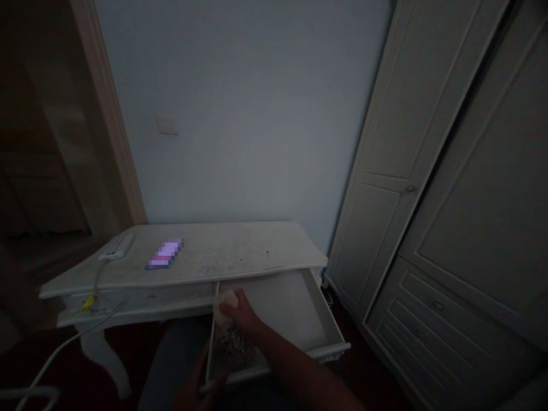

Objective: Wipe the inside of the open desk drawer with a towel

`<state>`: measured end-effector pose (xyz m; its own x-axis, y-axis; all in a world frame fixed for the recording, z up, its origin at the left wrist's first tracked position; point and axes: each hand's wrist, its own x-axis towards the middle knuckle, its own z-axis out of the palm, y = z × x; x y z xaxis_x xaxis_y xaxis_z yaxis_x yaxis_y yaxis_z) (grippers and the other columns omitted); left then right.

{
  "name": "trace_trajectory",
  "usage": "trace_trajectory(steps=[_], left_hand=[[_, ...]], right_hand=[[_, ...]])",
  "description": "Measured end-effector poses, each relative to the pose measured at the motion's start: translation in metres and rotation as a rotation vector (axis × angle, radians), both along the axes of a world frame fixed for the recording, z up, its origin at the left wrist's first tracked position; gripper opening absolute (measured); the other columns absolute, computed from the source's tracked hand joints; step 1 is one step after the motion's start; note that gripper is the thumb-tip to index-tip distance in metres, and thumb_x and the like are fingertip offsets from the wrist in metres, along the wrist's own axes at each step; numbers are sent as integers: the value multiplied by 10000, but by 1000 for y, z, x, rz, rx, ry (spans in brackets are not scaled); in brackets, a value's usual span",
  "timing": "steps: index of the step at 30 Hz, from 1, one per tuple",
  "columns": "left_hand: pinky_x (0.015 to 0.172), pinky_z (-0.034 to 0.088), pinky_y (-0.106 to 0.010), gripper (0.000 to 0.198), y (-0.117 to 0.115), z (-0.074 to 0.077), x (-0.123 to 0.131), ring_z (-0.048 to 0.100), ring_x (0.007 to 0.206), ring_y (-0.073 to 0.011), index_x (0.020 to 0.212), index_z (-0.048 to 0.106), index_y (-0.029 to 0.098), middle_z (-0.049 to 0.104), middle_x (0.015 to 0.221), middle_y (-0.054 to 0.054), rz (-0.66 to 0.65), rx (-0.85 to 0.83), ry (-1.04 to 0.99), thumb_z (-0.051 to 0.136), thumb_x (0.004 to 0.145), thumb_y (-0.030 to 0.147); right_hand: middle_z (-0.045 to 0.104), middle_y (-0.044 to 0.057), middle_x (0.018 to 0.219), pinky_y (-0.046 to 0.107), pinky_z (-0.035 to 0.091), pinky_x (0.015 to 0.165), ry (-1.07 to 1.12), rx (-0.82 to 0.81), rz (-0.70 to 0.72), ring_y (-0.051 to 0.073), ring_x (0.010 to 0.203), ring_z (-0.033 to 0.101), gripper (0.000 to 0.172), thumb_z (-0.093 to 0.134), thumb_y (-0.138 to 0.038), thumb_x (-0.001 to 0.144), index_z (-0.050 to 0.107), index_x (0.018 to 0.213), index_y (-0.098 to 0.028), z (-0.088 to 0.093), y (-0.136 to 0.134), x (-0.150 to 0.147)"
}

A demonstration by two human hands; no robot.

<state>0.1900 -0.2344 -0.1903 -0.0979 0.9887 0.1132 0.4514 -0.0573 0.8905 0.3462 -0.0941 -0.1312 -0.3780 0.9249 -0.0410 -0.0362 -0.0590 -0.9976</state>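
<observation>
Pale item [228,298] partly hidden by right hand [245,317]; material unclear.

A single camera, worn on the person's head, faces forward and down. It looks across the desk [257,245] toward the wall [248,114], with the open drawer [295,314] low in the view. The right hand [245,317] and left hand [217,387] lie near the lens, at the bottom edge. The wide view reaches a door frame [103,103] at one side and a wardrobe [381,131], farther back, at the other.
</observation>
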Motion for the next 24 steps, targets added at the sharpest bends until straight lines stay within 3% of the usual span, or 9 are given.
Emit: trace_trajectory(steps=[5,9,12,19,24], left_hand=[[1049,623,-486,807,-7,-9,-5,726,1237,-359,1490,609,267,779,1326,-38,32,-61,-33,756,764,585],[1021,639,-460,804,-4,-22,-4,710,1263,-354,1492,610,246,748,1382,-53,44,-6,-21,755,787,604],[1009,643,-452,771,-4,-25,-3,698,1279,-357,1462,639,256,724,1414,-63,21,46,-12,781,790,607],[1056,616,-454,789,-10,-11,-5,697,1283,-373,1439,662,231,707,1443,-112,41,154,100,799,792,661],[1047,623,-433,824,-7,-27,-7,679,1314,-346,1487,595,201,690,1469,-122,89,213,249,732,831,681]], right_hand=[[718,21,1056,411,555,900,-50,26,80,270,1022,675,548,816,-416,681,652,1175,-244,-4,-12,17],[759,-8,987,411,561,918,-134,15,237,276,987,696,451,795,-279,630,785,1079,-243,-6,-27,37],[772,-19,978,370,551,929,-223,78,379,258,975,702,410,715,-256,676,820,1072,-234,-4,-28,43],[800,-14,995,271,534,864,-634,360,592,234,961,715,485,592,-184,724,826,1147,-218,19,-21,52],[795,-7,892,269,519,807,-785,374,609,219,848,704,480,595,-141,690,845,1095,-206,37,-20,101]])
